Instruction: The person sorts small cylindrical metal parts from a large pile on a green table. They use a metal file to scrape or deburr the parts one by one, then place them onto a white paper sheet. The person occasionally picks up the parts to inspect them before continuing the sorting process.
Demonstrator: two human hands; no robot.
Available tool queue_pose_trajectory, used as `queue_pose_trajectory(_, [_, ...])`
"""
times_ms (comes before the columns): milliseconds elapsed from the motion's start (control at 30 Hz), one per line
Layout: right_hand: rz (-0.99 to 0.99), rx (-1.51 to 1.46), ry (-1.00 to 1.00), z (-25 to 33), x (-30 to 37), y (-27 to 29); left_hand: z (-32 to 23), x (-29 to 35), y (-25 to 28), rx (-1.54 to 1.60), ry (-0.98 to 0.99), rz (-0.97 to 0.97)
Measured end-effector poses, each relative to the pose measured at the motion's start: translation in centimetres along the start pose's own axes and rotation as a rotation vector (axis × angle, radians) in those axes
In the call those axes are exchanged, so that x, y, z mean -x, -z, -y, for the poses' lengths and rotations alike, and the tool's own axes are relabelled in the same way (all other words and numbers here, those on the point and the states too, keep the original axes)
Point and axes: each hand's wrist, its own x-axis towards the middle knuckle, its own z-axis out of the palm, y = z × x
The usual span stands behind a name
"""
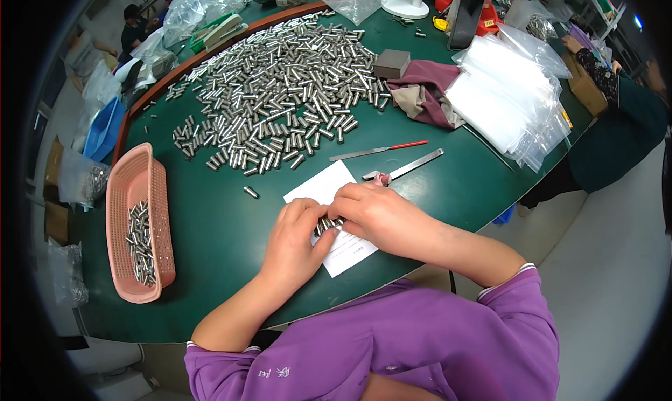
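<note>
Over a white sheet of paper (348,257) near the table's front edge, both hands meet around a small row of short metal cylinders (327,224). My left hand (292,238) curls round the row from the left, its thumb along the near side. From the right, my right hand (378,215) closes on the same row, fingertips at its far side; the fingers cover most of the pieces. Just beyond the hands lie a flat file with a red handle (381,150) and a flat metal strip (416,164) with a reddish wrapped end. One loose cylinder (250,191) rests to the left.
A large heap of metal cylinders (280,86) spreads across the green table (217,261). At left stands a pink basket (165,226) with more cylinders. Clear plastic bags (500,93), a maroon cloth (432,86) and a grey block (392,63) lie at right. Other people are beyond.
</note>
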Motion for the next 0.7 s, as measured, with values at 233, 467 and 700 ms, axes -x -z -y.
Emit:
queue_pose_trajectory(233, [-0.037,0.056,-0.032,-0.2,0.3,0.2,-0.1,0.1,-0.2,-0.013,-0.014,-0.019])
queue_pose_trajectory(467, [-0.101,0.077,-0.080,-0.6,0.1,2.2,-0.2,0.6,2.1,0.135,0.071,0.103])
queue_pose_trajectory(700, [-0.203,0.328,-0.146,-3.7,-1.1,5.7,0.0,-1.7,3.2,-0.136,-0.391,0.383])
